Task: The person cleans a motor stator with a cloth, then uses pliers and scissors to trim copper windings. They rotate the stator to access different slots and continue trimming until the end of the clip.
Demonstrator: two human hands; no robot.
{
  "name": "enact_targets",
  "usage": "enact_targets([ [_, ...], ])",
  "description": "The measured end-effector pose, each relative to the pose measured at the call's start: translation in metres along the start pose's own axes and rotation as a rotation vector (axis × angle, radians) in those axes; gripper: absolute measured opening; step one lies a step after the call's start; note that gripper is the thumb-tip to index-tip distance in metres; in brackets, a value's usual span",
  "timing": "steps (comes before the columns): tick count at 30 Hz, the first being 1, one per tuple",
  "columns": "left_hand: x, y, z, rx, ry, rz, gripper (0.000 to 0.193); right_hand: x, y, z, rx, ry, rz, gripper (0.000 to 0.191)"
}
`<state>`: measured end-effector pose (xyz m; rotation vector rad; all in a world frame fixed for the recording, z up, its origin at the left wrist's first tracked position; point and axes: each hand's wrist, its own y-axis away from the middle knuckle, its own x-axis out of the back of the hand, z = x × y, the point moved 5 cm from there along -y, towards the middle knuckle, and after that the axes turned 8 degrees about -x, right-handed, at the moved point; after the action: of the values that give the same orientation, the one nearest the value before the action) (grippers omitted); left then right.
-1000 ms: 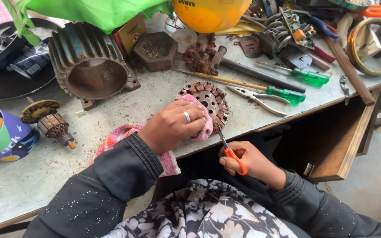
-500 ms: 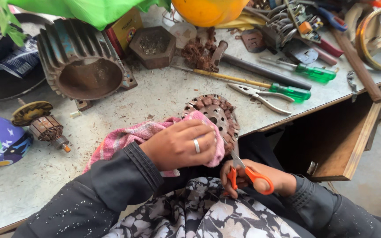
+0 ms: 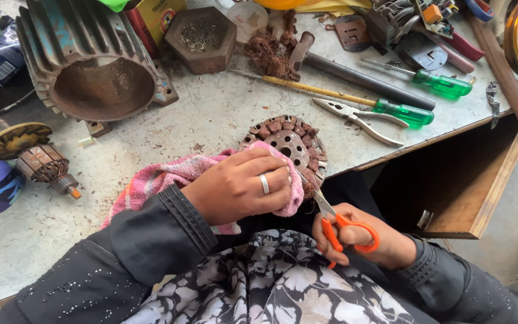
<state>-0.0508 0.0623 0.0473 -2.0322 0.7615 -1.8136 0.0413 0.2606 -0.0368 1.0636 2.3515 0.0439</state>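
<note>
- Head view, lower centre of frame: left hand (image 3: 238,191) lies curled over a pink cloth (image 3: 163,177), pressing it onto the near edge of a wound stator core (image 3: 289,147).
- Stator core sits at the front edge of the surface (image 3: 211,114), centre of frame; round laminated disc with holes, copper windings packed in the rim slots.
- Right hand (image 3: 367,240), lower right below the surface edge, is closed through the orange loops of scissors (image 3: 337,225); blades point up-left at the core rim, just beside the cloth. Whether the blades are parted cannot be told.
- Handling judgement: core looks heavy and rigid, steel with rough slot edges; cloth gives grip and padding. Best hold is across the rim through the cloth, clear of the windings. Copper strands appear thin, soft, easily nicked.
- Nearby, upper half of frame: finned motor housing (image 3: 91,72), pliers (image 3: 355,117), green-handled screwdriver (image 3: 409,114), small armature (image 3: 43,165) at left.
</note>
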Motion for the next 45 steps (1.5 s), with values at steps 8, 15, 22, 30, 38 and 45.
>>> enact_targets([
  [8, -0.003, 0.0, -0.001, 0.008, -0.021, -0.024, 0.02, 0.011, -0.004, 0.012, -0.079, 0.081, 0.111, 0.045],
  [15, -0.001, -0.001, -0.002, 0.009, -0.015, -0.007, 0.021, 0.013, -0.003, 0.019, -0.074, -0.092, -0.056, 0.072],
  [22, 0.004, -0.005, -0.006, 0.102, 0.072, 0.029, 0.02, 0.002, -0.006, 0.01, -0.107, -0.272, -0.178, 0.093],
  [30, 0.007, -0.007, -0.007, 0.113, 0.061, 0.047, 0.027, 0.003, 0.0, -0.003, -0.061, -0.092, -0.099, 0.091],
  [38, 0.008, -0.006, -0.015, 0.219, 0.093, 0.056, 0.02, 0.007, -0.003, -0.003, 0.068, -0.062, 0.005, 0.09],
  [45, 0.018, -0.01, -0.022, 0.282, 0.261, 0.04, 0.059, 0.013, -0.03, 0.001, 0.16, -0.075, 0.042, 0.072],
])
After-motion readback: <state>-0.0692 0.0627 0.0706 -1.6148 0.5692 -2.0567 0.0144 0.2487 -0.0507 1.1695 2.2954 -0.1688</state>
